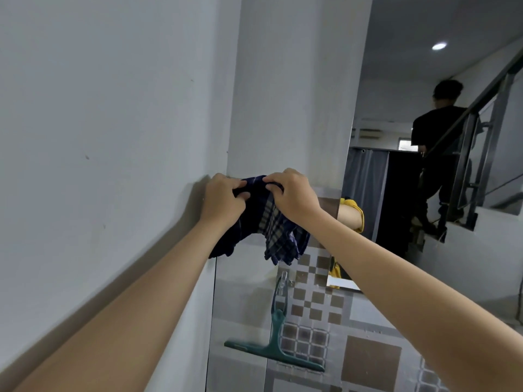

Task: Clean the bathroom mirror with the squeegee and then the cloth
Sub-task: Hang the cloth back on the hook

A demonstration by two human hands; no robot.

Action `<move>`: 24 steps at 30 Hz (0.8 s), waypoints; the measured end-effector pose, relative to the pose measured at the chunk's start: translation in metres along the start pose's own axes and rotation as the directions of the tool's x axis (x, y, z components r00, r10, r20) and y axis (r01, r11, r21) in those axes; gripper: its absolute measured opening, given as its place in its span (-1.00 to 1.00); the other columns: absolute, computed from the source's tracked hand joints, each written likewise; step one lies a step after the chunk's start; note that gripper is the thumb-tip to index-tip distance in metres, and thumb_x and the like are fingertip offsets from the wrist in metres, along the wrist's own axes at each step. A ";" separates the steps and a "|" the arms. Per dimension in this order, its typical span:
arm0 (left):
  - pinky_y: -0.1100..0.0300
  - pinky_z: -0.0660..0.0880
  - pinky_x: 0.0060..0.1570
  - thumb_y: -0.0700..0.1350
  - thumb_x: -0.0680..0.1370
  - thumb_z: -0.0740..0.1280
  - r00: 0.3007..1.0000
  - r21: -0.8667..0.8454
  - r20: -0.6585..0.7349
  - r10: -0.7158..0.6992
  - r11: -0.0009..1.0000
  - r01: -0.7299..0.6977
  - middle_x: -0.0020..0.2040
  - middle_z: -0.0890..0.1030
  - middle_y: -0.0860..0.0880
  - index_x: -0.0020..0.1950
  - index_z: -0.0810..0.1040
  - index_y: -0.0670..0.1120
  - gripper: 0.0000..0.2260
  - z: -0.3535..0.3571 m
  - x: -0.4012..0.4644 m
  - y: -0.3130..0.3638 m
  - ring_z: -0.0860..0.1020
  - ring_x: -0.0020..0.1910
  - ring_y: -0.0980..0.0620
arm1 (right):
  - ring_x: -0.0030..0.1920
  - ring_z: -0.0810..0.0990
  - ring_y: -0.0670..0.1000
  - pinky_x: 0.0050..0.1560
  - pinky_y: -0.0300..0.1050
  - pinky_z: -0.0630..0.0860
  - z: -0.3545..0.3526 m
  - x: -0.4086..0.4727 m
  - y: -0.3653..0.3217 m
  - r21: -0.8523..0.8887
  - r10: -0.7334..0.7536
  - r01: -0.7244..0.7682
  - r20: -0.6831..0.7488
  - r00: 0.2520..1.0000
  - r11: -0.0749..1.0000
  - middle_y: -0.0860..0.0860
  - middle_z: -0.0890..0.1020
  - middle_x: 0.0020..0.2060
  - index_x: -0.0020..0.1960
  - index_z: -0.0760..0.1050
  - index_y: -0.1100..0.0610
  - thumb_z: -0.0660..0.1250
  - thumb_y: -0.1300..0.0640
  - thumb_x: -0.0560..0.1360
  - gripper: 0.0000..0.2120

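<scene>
A dark blue checked cloth (270,224) hangs at the top edge of the tiled wall, bunched at its upper end. My left hand (223,198) and my right hand (294,193) both grip that upper end, side by side. Below them a green squeegee (276,339) hangs from a hook (283,281) on the tiles, blade down. The mirror (368,176) is on the wall to the right; it reflects my right arm in a yellow sleeve and a curtain.
A grey painted wall (99,137) runs along the left. A wall column (288,94) stands straight ahead. At the right a person in black (435,142) stands by a stair railing (475,154). Checked tiles (370,360) cover the lower wall.
</scene>
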State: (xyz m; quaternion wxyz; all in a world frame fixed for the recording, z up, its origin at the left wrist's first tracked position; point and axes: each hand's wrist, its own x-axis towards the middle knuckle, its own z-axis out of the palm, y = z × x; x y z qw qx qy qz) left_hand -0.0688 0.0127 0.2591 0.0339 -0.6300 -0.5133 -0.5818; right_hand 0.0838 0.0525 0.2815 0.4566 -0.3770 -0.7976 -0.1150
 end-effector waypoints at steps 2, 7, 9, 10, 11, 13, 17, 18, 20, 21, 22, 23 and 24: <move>0.32 0.27 0.03 -0.20 0.50 0.36 1.000 0.024 0.002 -0.031 0.999 0.031 0.11 0.48 -0.09 0.21 0.57 -0.12 -0.72 0.007 0.008 -0.004 0.41 0.04 0.07 | -0.05 0.56 0.16 -0.12 0.04 0.55 0.005 0.008 0.003 -0.043 0.001 0.001 0.035 0.999 0.999 0.15 0.56 -0.03 0.21 0.59 0.12 0.31 0.08 0.56 -0.74; 0.30 0.29 0.07 -0.20 0.49 0.38 0.998 0.023 0.023 -0.058 0.998 0.057 0.15 0.48 -0.13 0.22 0.55 -0.15 -0.70 0.027 0.010 -0.021 0.46 0.14 -0.06 | -0.09 0.55 0.11 -0.18 -0.07 0.47 0.019 0.006 0.014 -0.032 0.019 -0.018 0.042 0.999 0.999 0.13 0.56 -0.04 0.19 0.60 0.09 0.32 -0.03 0.55 -0.70; 0.28 0.32 0.05 -0.17 0.51 0.36 0.997 0.013 0.036 -0.069 0.998 0.068 0.13 0.49 -0.14 0.22 0.55 -0.16 -0.71 0.036 0.005 -0.026 0.47 0.12 -0.06 | -0.08 0.56 0.11 -0.13 -0.04 0.52 0.026 0.000 0.017 0.027 0.037 -0.038 0.021 0.999 0.999 0.13 0.58 -0.05 0.20 0.60 0.09 0.31 -0.01 0.56 -0.72; 0.29 0.32 0.03 -0.17 0.51 0.35 0.996 0.001 0.042 -0.075 0.997 0.075 0.11 0.50 -0.14 0.21 0.56 -0.16 -0.72 0.038 0.002 -0.026 0.48 0.08 -0.04 | -0.07 0.57 0.11 -0.10 -0.02 0.54 0.028 -0.003 0.017 0.061 0.057 -0.058 0.019 0.998 0.996 0.14 0.59 -0.05 0.19 0.59 0.09 0.31 0.00 0.56 -0.73; 0.31 0.31 0.01 -0.17 0.52 0.34 0.997 -0.011 0.037 -0.070 0.997 0.070 0.10 0.51 -0.14 0.20 0.57 -0.16 -0.74 0.040 0.001 -0.029 0.47 0.04 0.00 | -0.05 0.57 0.11 -0.07 -0.02 0.54 0.032 -0.005 0.017 0.097 0.069 -0.069 0.013 0.998 0.993 0.14 0.61 -0.04 0.18 0.59 0.10 0.30 0.03 0.57 -0.74; 0.29 0.32 -0.01 -0.16 0.52 0.33 0.997 -0.013 0.041 -0.069 0.997 0.070 0.09 0.53 -0.12 0.16 0.59 -0.15 -0.77 0.040 -0.001 -0.031 0.46 -0.02 0.05 | 0.01 0.57 0.10 -0.02 -0.08 0.50 0.035 -0.008 0.016 0.164 0.104 -0.107 0.028 0.994 0.981 0.12 0.64 -0.01 0.17 0.58 0.13 0.28 0.07 0.58 -0.77; 0.22 0.38 0.03 -0.14 0.52 0.32 0.994 -0.004 0.084 -0.077 0.997 0.077 0.12 0.57 -0.10 0.12 0.60 -0.09 -0.80 0.035 0.001 -0.036 0.54 0.05 -0.02 | 0.03 0.48 -0.01 0.03 -0.23 0.37 0.035 -0.015 0.014 0.218 0.164 -0.183 0.105 0.981 0.959 0.13 0.59 0.10 0.26 0.50 0.16 0.21 0.12 0.62 -0.74; 0.23 0.37 0.04 -0.13 0.53 0.31 0.990 0.016 0.115 -0.084 0.996 0.082 0.13 0.56 -0.09 0.15 0.58 -0.07 -0.79 0.032 0.000 -0.036 0.53 0.08 -0.02 | 0.04 0.45 0.00 0.09 -0.20 0.38 0.032 -0.017 0.011 0.223 0.192 -0.219 0.138 0.972 0.950 0.16 0.54 0.14 0.31 0.47 0.14 0.19 0.13 0.62 -0.71; 0.20 0.35 0.10 -0.10 0.55 0.27 0.977 0.023 0.184 -0.107 0.994 0.105 0.18 0.51 -0.09 0.22 0.52 -0.01 -0.75 0.028 -0.004 -0.039 0.47 0.13 -0.02 | 0.16 0.39 0.12 0.28 -0.08 0.34 0.028 -0.023 0.009 0.218 0.243 -0.289 0.212 0.946 0.932 0.20 0.41 0.22 0.41 0.38 0.08 0.15 0.12 0.63 -0.65; 0.15 0.36 0.16 -0.08 0.55 0.26 0.972 0.017 0.203 -0.121 0.993 0.120 0.21 0.47 -0.11 0.25 0.48 0.03 -0.73 0.026 -0.007 -0.041 0.43 0.15 -0.02 | 0.24 0.34 0.18 0.34 -0.02 0.28 0.024 -0.026 0.008 0.205 0.264 -0.312 0.231 0.936 0.928 0.21 0.37 0.25 0.45 0.33 0.04 0.13 0.12 0.64 -0.62; 0.09 0.35 0.22 -0.06 0.54 0.25 0.962 0.028 0.227 -0.153 0.988 0.150 0.24 0.42 -0.13 0.28 0.44 0.07 -0.70 0.022 -0.013 -0.038 0.38 0.18 -0.03 | 0.29 0.28 0.23 0.37 0.03 0.22 0.019 -0.029 0.003 0.167 0.303 -0.351 0.259 0.917 0.921 0.23 0.33 0.28 0.48 0.29 0.00 0.11 0.11 0.64 -0.60; 0.04 0.33 0.27 -0.06 0.54 0.24 0.961 0.039 0.227 -0.155 0.988 0.150 0.27 0.36 -0.16 0.31 0.41 0.08 -0.67 0.020 -0.018 -0.037 0.32 0.23 -0.06 | 0.33 0.23 0.25 0.38 0.04 0.19 0.015 -0.029 0.002 0.141 0.332 -0.376 0.259 0.907 0.916 0.24 0.31 0.32 0.49 0.27 -0.02 0.09 0.10 0.65 -0.59; 0.00 0.30 0.31 -0.06 0.55 0.24 0.961 0.044 0.214 -0.176 0.984 0.171 0.30 0.32 -0.19 0.34 0.37 0.08 -0.65 0.017 -0.024 -0.029 0.27 0.30 -0.11 | 0.35 0.19 0.25 0.36 0.04 0.19 0.008 -0.029 -0.006 0.124 0.375 -0.414 0.251 0.893 0.902 0.24 0.28 0.35 0.50 0.25 -0.03 0.08 0.09 0.65 -0.58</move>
